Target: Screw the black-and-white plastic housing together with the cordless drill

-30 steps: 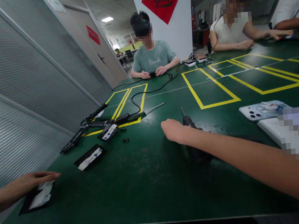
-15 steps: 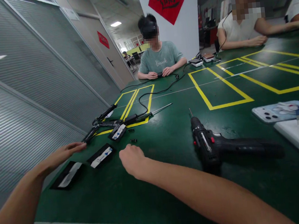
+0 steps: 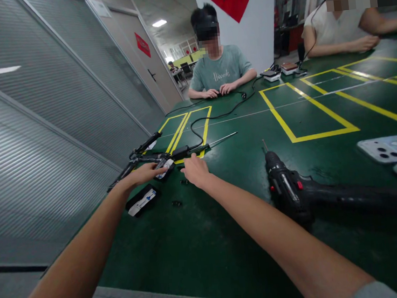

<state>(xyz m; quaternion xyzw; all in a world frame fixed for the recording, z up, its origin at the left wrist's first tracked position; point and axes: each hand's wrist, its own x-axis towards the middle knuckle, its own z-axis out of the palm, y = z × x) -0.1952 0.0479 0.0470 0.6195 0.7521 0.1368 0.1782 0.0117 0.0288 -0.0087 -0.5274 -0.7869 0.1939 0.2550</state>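
My left hand (image 3: 148, 172) is stretched out over the near-left edge of a small black packet with a white label (image 3: 166, 167). Its fingers are extended and touch or lie just above the label. Just right of it, my right hand (image 3: 196, 171) has its fingers curled, thumb and fingertip at a tiny black part that they mostly cover. Two more small black parts, one (image 3: 184, 182) and another (image 3: 176, 203), lie nearer to me. Another labelled black packet (image 3: 142, 200) rests below my left wrist.
Behind my left hand lies a black jointed frame (image 3: 139, 157). A screwdriver (image 3: 219, 141) and a black cable (image 3: 213, 117) are beyond. A cordless drill (image 3: 289, 187) lies at right, near a phone (image 3: 388, 149). Two people sit across the green table (image 3: 228, 240), which has yellow tape outlines.
Both hands have moved forward, the left also to the right, to the far packet. A small black part shows where my right hand was. My left forearm now covers the nearest packet's place.
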